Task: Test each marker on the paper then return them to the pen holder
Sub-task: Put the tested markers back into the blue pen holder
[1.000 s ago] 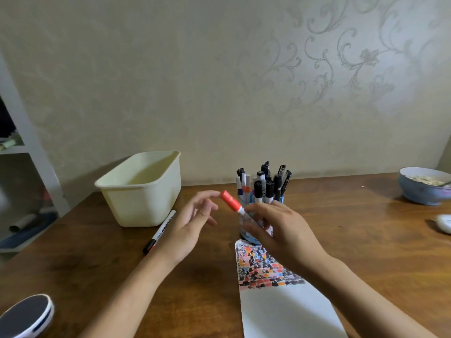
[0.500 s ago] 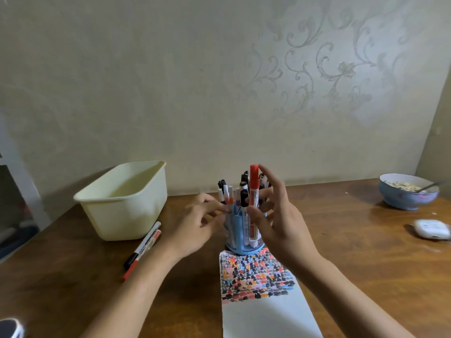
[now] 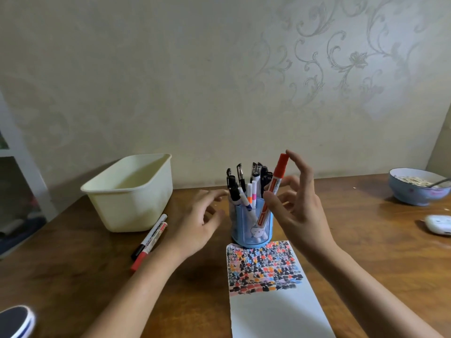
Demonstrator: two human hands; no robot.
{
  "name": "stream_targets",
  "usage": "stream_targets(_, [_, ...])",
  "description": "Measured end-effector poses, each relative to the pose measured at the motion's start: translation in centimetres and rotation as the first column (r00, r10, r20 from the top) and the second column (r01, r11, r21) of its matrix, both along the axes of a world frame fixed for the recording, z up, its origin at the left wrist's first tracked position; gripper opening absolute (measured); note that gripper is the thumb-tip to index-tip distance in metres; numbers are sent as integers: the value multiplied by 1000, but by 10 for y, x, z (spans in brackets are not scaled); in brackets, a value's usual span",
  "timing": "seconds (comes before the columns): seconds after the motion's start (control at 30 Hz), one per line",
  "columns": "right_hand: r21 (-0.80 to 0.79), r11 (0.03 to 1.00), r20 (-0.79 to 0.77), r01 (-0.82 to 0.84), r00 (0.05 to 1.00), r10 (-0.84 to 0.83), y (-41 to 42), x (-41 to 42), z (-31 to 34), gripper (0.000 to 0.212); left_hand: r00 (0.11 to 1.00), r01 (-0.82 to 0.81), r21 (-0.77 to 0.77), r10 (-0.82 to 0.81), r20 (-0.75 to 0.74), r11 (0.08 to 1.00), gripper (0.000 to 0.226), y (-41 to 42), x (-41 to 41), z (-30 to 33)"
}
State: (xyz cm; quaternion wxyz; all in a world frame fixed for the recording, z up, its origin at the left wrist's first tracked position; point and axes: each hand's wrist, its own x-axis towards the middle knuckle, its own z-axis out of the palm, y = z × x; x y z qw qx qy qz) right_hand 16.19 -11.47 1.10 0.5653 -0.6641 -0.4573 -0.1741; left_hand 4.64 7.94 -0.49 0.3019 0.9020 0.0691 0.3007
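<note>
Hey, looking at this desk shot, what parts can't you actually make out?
Head view only:
- Whether the right hand grips the red marker or has let go: unclear.
- Left hand: fingertips motion-blurred.
- Pen holder: its tinted wall hides the marker tips.
- Print on the two markers on the table: too small.
- Bowl: contents indistinct.

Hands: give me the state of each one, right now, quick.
Left hand: open, fingers spread, holding nothing, beside the pen holder.
Right hand: open, fingers spread around the red-capped marker standing in the holder.
</note>
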Motion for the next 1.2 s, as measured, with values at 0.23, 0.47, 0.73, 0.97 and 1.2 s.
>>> stream_targets(0.23, [-22, 1000, -40, -13, 999, 12, 4, -3, -5, 79, 997, 73, 37, -74, 28, 997, 36, -2, 2, -3])
stream_targets(0.47, [67, 998, -56, 7, 998, -3, 3, -3, -1, 76, 988, 94, -104, -80, 131, 990, 37, -2, 0, 1])
stream_targets(0.73, [70, 990, 59, 121, 990, -126, 3, -4, 0, 73, 993, 114, -46, -112, 49, 992, 35, -6, -3, 2])
stream_targets(0.97, [148, 983, 37, 109, 993, -116, 3, -1, 2, 62, 992, 95, -8, -94, 82, 995, 32, -5, -3, 5])
stream_targets(1.2, [192, 971, 20, 142, 989, -148, 7, 0, 3, 54, 995, 89, 0, -89, 51, 996, 30, -6, -3, 6])
